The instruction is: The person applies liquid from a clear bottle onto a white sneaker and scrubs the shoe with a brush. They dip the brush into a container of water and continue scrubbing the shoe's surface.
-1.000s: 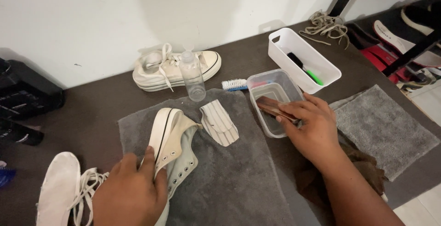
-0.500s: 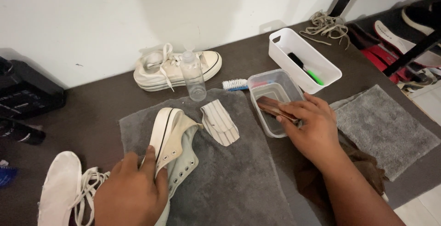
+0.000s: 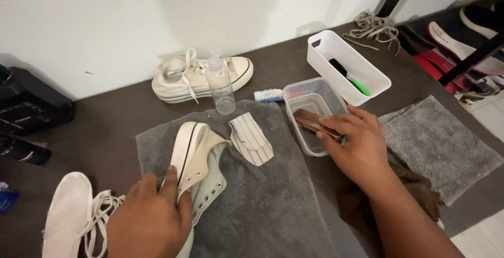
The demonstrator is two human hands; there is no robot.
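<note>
My left hand [image 3: 149, 216] grips a cream canvas sneaker [image 3: 197, 155] lying on its side, unlaced, on a grey towel [image 3: 262, 205]. My right hand [image 3: 357, 145] holds a brown wooden brush [image 3: 312, 121] dipped into a clear plastic tub [image 3: 315, 103] at the towel's right edge. A striped insole piece [image 3: 252, 138] lies on the towel between the sneaker and the tub.
A second laced sneaker [image 3: 199, 74] and a clear bottle [image 3: 219, 85] stand by the wall. A blue-handled brush [image 3: 269, 96], a white bin [image 3: 349, 66] with tools, loose laces [image 3: 374, 26], another grey cloth [image 3: 441, 145], a brown rag [image 3: 415, 192] and a white insole with laces [image 3: 68, 216] lie around.
</note>
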